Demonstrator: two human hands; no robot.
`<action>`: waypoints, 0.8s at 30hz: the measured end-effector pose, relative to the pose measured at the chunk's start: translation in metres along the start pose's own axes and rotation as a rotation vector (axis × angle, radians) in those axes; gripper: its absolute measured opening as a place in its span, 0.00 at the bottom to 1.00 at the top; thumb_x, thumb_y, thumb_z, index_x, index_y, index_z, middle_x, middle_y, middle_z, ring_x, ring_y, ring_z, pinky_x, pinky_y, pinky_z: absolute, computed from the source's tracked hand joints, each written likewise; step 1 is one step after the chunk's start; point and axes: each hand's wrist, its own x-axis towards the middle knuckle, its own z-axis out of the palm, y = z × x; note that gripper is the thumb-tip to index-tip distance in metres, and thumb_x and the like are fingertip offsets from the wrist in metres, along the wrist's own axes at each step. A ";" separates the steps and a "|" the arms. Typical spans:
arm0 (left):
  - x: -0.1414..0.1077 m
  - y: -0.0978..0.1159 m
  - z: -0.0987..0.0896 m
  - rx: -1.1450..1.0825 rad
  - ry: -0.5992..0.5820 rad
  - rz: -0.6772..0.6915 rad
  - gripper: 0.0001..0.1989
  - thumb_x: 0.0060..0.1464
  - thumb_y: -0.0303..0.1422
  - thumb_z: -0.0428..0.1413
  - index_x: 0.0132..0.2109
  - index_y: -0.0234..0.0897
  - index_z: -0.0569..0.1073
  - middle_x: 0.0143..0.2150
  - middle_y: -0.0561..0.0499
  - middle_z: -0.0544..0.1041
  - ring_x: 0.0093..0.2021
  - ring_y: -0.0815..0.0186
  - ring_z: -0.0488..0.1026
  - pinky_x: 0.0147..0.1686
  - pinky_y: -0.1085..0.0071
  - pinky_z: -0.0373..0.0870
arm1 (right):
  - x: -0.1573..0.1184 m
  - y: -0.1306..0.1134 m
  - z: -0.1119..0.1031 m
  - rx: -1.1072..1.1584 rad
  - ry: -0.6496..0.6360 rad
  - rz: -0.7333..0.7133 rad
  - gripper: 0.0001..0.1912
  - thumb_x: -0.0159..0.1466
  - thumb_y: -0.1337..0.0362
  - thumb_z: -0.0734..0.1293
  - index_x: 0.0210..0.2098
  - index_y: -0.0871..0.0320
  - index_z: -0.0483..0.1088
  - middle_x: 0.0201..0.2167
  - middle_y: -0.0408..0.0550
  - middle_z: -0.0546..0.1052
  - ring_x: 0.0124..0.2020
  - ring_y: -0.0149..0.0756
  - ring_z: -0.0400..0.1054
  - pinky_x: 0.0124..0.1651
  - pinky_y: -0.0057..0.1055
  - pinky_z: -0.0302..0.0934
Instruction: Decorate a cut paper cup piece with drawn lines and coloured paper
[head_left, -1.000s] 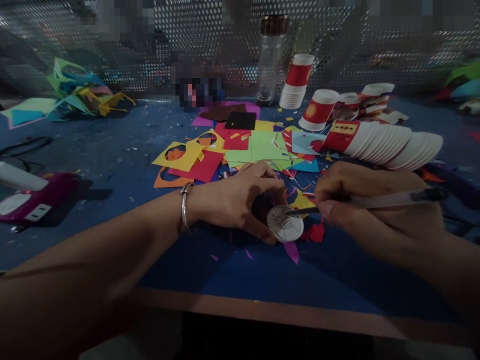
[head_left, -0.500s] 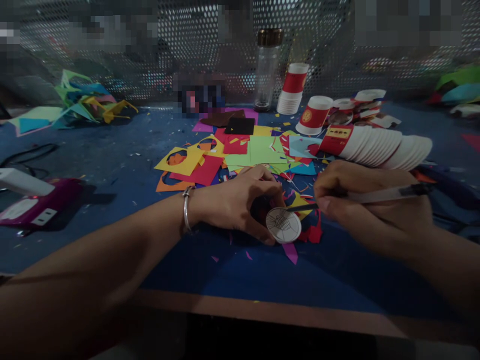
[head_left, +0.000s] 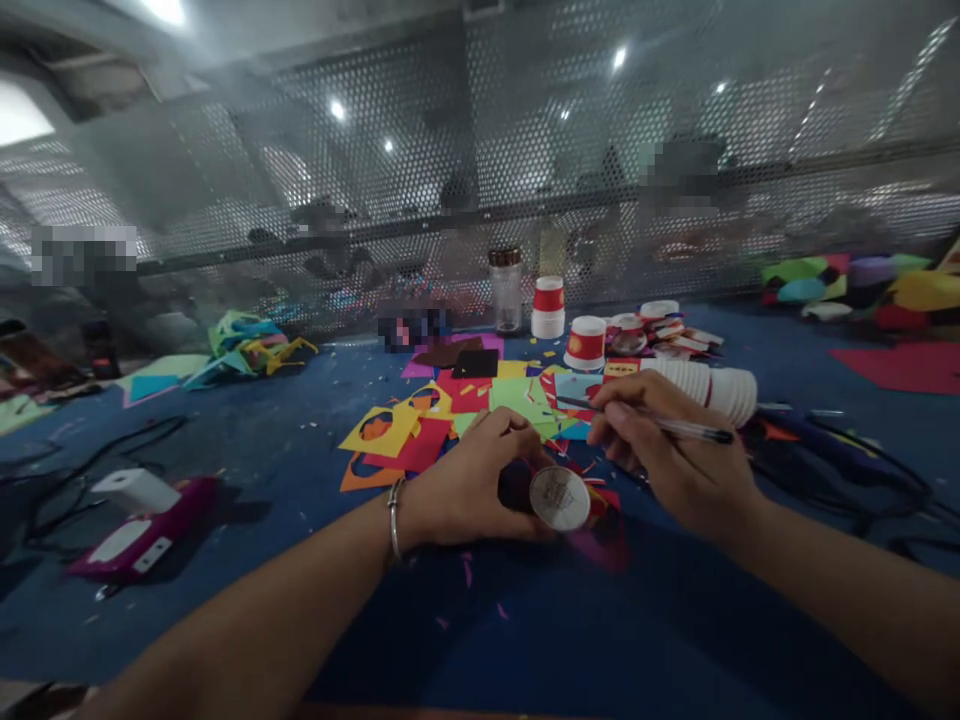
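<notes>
The far side was closed off by a perforated metal panel, and before it a blue surface was strewn with craft things. By the left hand, curled with thumb and fingers apart around its left side, a round white piece was gripped; by the right hand, a pen was pinched between thumb and fingers. Beyond the hands a pile of coloured paper was spread, and to its right a stack of paper cups was laid on its side, partly hidden by the right hand. A purple power strip was placed at the left. The round white piece was held between the hands, its lined face turned up; whether it was a cup's base could not be told. The pen was pointed left over the paper, clear of that face. Small purple scraps were scattered nearest.

Marking of the piece was judged to be in hand but paused; another stroke would call for the tip to be brought down to the face and the piece kept steady. A moment earlier the tip had been set at the face; it had since been lifted away, while the left hand's grip was little changed.
</notes>
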 end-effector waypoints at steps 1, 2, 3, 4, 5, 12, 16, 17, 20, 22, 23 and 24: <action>0.001 0.002 0.000 0.008 0.046 0.011 0.28 0.41 0.45 0.71 0.47 0.39 0.74 0.52 0.45 0.67 0.54 0.53 0.67 0.56 0.53 0.67 | 0.002 0.001 0.000 0.004 0.012 0.008 0.08 0.71 0.58 0.62 0.41 0.55 0.68 0.26 0.42 0.76 0.23 0.30 0.69 0.25 0.27 0.63; 0.003 0.003 0.001 0.011 0.090 0.019 0.26 0.42 0.45 0.70 0.46 0.40 0.73 0.52 0.45 0.68 0.55 0.53 0.66 0.57 0.52 0.67 | 0.003 0.002 0.001 0.006 0.024 0.013 0.08 0.71 0.58 0.62 0.40 0.55 0.68 0.27 0.42 0.75 0.25 0.30 0.69 0.27 0.28 0.64; 0.004 0.004 0.002 0.013 0.149 0.024 0.25 0.43 0.44 0.70 0.45 0.40 0.72 0.52 0.45 0.67 0.56 0.53 0.66 0.57 0.52 0.66 | 0.005 0.003 0.001 0.008 0.037 0.016 0.09 0.71 0.57 0.62 0.40 0.55 0.69 0.28 0.43 0.75 0.27 0.31 0.70 0.30 0.28 0.66; 0.006 0.004 0.004 0.020 0.200 0.023 0.24 0.44 0.42 0.69 0.46 0.41 0.71 0.53 0.46 0.67 0.57 0.53 0.65 0.59 0.51 0.65 | 0.007 0.005 0.000 0.015 0.049 0.022 0.09 0.71 0.56 0.63 0.39 0.54 0.69 0.29 0.43 0.75 0.28 0.32 0.70 0.32 0.29 0.67; 0.007 0.004 0.006 0.030 0.252 0.022 0.24 0.44 0.41 0.69 0.46 0.42 0.71 0.54 0.46 0.66 0.58 0.53 0.64 0.60 0.50 0.64 | 0.008 0.007 0.000 0.023 0.056 0.029 0.10 0.70 0.55 0.63 0.39 0.54 0.68 0.29 0.43 0.75 0.30 0.33 0.71 0.35 0.31 0.68; 0.018 0.002 0.017 0.156 0.436 0.043 0.22 0.49 0.37 0.66 0.50 0.41 0.70 0.57 0.44 0.64 0.61 0.51 0.62 0.60 0.48 0.62 | 0.017 0.021 -0.001 -0.071 0.009 0.056 0.13 0.71 0.53 0.61 0.36 0.55 0.67 0.31 0.44 0.73 0.34 0.36 0.69 0.39 0.33 0.64; 0.025 0.001 0.019 0.220 0.459 0.093 0.22 0.49 0.35 0.66 0.50 0.39 0.70 0.56 0.43 0.65 0.60 0.51 0.63 0.59 0.49 0.64 | 0.019 0.025 0.003 -0.074 -0.011 0.075 0.13 0.70 0.53 0.61 0.37 0.55 0.68 0.32 0.44 0.73 0.35 0.35 0.67 0.39 0.32 0.63; 0.027 0.000 0.020 0.234 0.484 0.101 0.21 0.49 0.34 0.66 0.49 0.39 0.70 0.56 0.43 0.66 0.59 0.51 0.64 0.58 0.50 0.65 | 0.020 0.026 0.004 -0.070 -0.005 0.072 0.13 0.70 0.53 0.61 0.36 0.55 0.68 0.32 0.44 0.74 0.35 0.35 0.67 0.39 0.32 0.63; 0.030 -0.004 0.021 0.224 0.549 0.103 0.19 0.49 0.31 0.66 0.48 0.39 0.70 0.53 0.44 0.67 0.57 0.54 0.66 0.56 0.55 0.68 | 0.021 0.033 0.007 -0.052 0.005 0.051 0.12 0.69 0.52 0.63 0.36 0.54 0.68 0.32 0.44 0.74 0.34 0.36 0.68 0.38 0.32 0.64; 0.031 -0.007 0.020 0.195 0.566 0.106 0.20 0.48 0.29 0.66 0.48 0.38 0.70 0.52 0.45 0.68 0.55 0.56 0.68 0.54 0.58 0.69 | 0.022 0.038 0.009 -0.047 0.003 0.024 0.12 0.68 0.52 0.64 0.37 0.53 0.68 0.32 0.44 0.74 0.34 0.36 0.68 0.37 0.32 0.65; 0.030 -0.008 0.020 0.188 0.571 0.110 0.20 0.48 0.27 0.66 0.47 0.39 0.69 0.51 0.46 0.68 0.54 0.57 0.68 0.54 0.58 0.70 | 0.022 0.041 0.010 -0.049 0.001 0.008 0.11 0.68 0.53 0.64 0.37 0.53 0.68 0.32 0.43 0.74 0.34 0.36 0.68 0.37 0.32 0.65; 0.030 -0.009 0.019 0.188 0.572 0.116 0.20 0.47 0.27 0.66 0.47 0.39 0.69 0.51 0.46 0.68 0.54 0.57 0.68 0.53 0.59 0.70 | 0.022 0.042 0.011 -0.049 0.003 -0.009 0.10 0.68 0.53 0.64 0.37 0.53 0.68 0.32 0.44 0.74 0.34 0.36 0.68 0.37 0.32 0.66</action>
